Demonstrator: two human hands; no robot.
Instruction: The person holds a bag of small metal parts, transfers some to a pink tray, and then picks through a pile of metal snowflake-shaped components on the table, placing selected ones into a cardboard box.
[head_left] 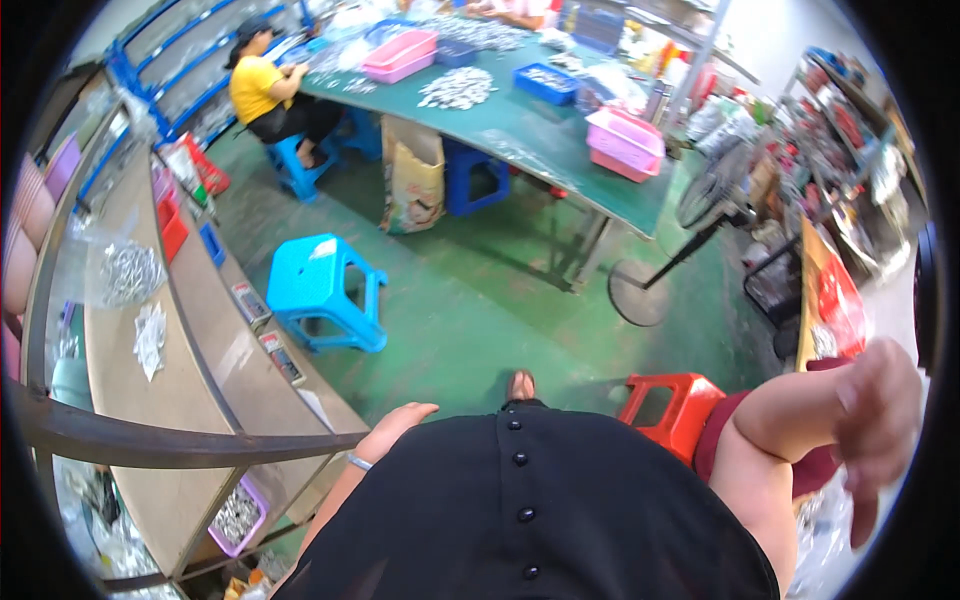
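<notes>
My left hand [395, 428] hangs at my side, partly hidden by my black buttoned shirt [560, 490]. What shows of its fingers is stretched out, with nothing seen in them, and a silvery bracelet [359, 461] circles the wrist. Beside it are the dark shelf rail [200, 440] and the wooden shelves. On the right, my arm is bent and my right hand [880, 425] is raised, smeared by motion. One of its fingers points down; I cannot make out anything held. Maroon cloth [722, 430] lies behind that arm, near a red stool [675, 410].
A blue stool [310, 275] stands ahead. Beyond it, a green table [540, 150] carries pink baskets [625, 140] and piles of small parts. A person in yellow [257, 90] sits at its far left. A pedestal fan [645, 285] and crowded shelving [850, 120] stand right.
</notes>
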